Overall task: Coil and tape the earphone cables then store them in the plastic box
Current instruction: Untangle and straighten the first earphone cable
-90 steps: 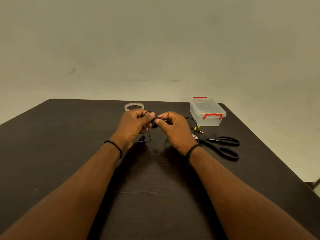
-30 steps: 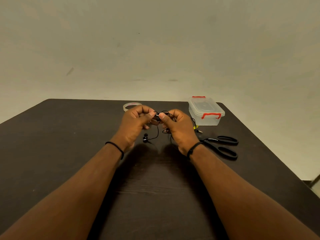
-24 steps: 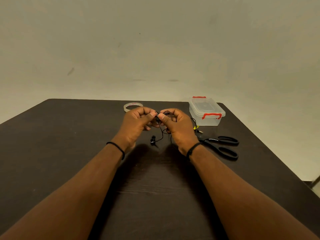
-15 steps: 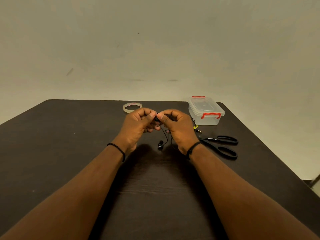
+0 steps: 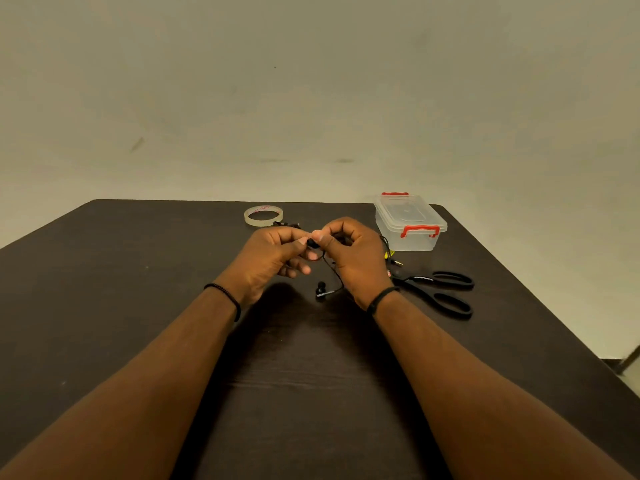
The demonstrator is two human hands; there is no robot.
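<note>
Both hands, left (image 5: 273,258) and right (image 5: 353,252), pinch the earphone cable (image 5: 332,271) between curled fingers. It hangs near-vertical, earbud (image 5: 320,293) lowest, near the tabletop (image 5: 104,289).

A single wide-angle view comes from the person's head, facing forward and slightly down over a dark table (image 5: 104,306), so both forearms run in from the lower corners and meet at the left hand (image 5: 273,258) and right hand (image 5: 356,258) in the middle of the frame. The near table edge is cut off at the bottom, the far edge crosses mid-frame, and a plain wall (image 5: 311,81) fills the upper half. No second view shares the scene.
</note>
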